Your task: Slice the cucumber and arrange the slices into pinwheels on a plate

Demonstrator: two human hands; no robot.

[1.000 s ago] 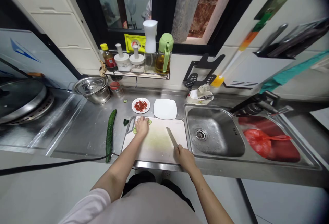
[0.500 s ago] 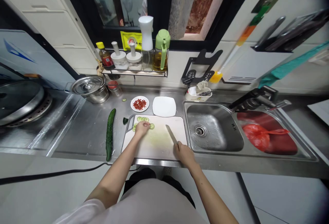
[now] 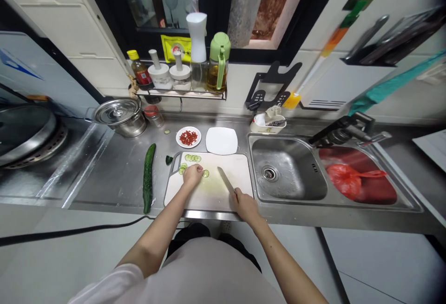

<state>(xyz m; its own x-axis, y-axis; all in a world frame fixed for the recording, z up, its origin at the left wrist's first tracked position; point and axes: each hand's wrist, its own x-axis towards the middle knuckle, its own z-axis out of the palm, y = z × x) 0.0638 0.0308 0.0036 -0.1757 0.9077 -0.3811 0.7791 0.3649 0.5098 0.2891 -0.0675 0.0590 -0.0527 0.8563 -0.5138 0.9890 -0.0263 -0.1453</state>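
Observation:
My right hand [image 3: 245,204] grips the handle of a knife [image 3: 226,181] whose blade lies over the middle of a white cutting board [image 3: 240,174]. Curled fingers of my left hand [image 3: 193,174] rest on cucumber slices [image 3: 193,158] at the board's far left part; what lies under the fingers is hidden. A whole cucumber [image 3: 148,177] lies on the steel counter left of the board. A cut cucumber end [image 3: 169,159] sits between them.
Behind the board stand a small dish of chopped red chili [image 3: 188,137] and a white square plate [image 3: 221,140]. A lidded pot [image 3: 120,116] is at the left, a double sink [image 3: 289,176] with a red bag [image 3: 348,181] at the right. A condiment rack [image 3: 179,92] hangs on the wall.
My left hand has drawn back from the board's far corner toward me, uncovering a row of cucumber slices. The knife has shifted a little left, toward the left hand.

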